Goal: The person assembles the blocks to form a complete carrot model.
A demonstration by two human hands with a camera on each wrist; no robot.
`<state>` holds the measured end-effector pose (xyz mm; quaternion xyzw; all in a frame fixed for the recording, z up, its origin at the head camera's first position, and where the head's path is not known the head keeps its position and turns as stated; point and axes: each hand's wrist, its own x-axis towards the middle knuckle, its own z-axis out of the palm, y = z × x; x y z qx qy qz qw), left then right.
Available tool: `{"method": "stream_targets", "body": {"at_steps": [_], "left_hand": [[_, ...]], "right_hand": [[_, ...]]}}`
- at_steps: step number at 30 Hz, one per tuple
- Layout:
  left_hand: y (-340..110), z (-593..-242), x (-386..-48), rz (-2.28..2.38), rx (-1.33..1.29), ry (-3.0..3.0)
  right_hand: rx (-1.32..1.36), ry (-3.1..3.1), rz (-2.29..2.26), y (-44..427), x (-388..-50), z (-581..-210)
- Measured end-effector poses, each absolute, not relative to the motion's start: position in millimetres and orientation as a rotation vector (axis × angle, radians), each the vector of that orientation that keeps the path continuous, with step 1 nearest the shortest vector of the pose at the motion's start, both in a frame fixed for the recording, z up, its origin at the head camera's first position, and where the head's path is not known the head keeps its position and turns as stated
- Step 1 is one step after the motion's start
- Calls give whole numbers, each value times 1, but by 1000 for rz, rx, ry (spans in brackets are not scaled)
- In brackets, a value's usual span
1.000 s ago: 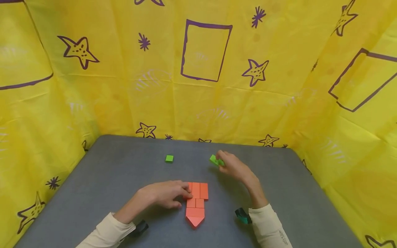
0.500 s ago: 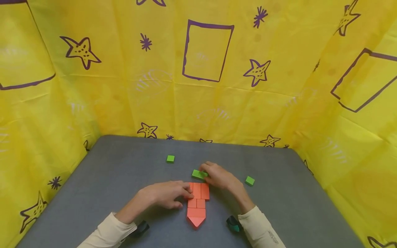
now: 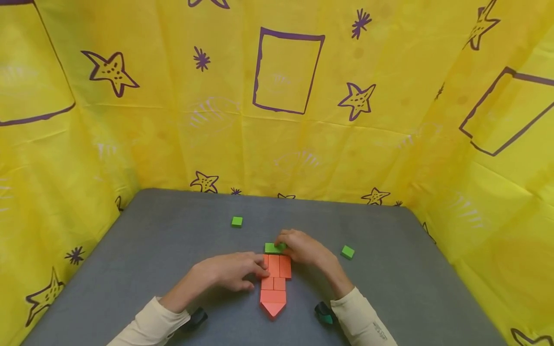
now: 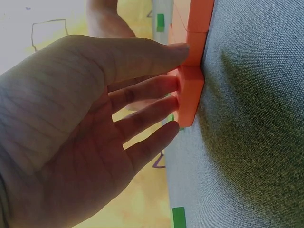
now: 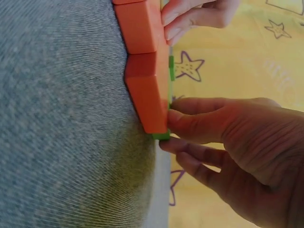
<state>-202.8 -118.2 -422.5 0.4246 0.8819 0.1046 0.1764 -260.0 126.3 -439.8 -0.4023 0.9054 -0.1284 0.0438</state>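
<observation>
Several orange blocks (image 3: pixel 273 265) lie flat and close together on the grey table, with a triangular orange block (image 3: pixel 272 309) at the near end. My left hand (image 3: pixel 229 271) rests its extended fingers against the far left of this group; in the left wrist view its fingertips (image 4: pixel 170 105) touch an orange block's side. At the group's far end lies a long green block (image 3: pixel 270 248), lined up crosswise. My right hand (image 3: pixel 304 247) pinches its right part, the fingers hiding that end. In the right wrist view, only a bit of the green block (image 5: pixel 161 136) shows behind the orange ones.
One small green block (image 3: pixel 236 221) sits farther back on the grey table (image 3: pixel 173 230). Another small green block (image 3: pixel 347 252) lies right of my right hand. Yellow cloth (image 3: pixel 216 144) printed with purple stars encloses the back and sides. Dark straps hang at both wrists.
My right hand has brought the long green block from the back right to the orange group's far end and squared it there. The right small green block came into view. My left hand stayed put.
</observation>
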Motion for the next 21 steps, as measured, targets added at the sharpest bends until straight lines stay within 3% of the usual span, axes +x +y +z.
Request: {"method": "stream_targets", "body": {"at_steps": [21], "left_hand": [[-120, -421, -202, 270, 1246, 2504]], "right_hand": [[-1283, 2671, -288, 123, -257, -437]]}}
